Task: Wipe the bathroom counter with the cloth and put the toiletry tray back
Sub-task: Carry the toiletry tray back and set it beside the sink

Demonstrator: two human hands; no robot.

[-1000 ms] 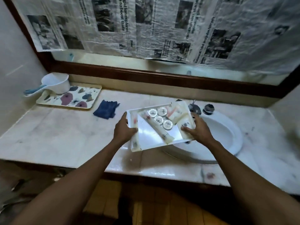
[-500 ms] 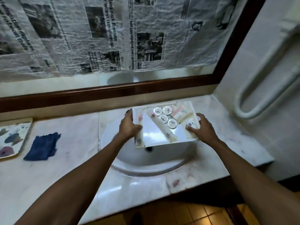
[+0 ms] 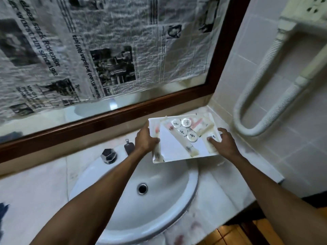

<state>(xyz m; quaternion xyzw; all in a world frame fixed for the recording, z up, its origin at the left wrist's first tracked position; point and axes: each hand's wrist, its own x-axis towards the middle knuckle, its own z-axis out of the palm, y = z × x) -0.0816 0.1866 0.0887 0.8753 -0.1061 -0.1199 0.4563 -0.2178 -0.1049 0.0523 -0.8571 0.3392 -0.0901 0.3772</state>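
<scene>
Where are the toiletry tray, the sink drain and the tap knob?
toiletry tray [image 3: 174, 147], head view, bare white floor.
sink drain [image 3: 142, 188], head view, dark centre hole.
tap knob [image 3: 108, 155], head view, chrome top.

The cloth [image 3: 3, 212] is cut off by the left edge, only a dark blue scrap showing. The tray [image 3: 174, 147] hides the worktop [image 3: 219, 190] corner beneath it, and labels on its round lids [image 3: 186, 122] are too small to read. The newspaper [image 3: 88, 50] print is blurred.
</scene>
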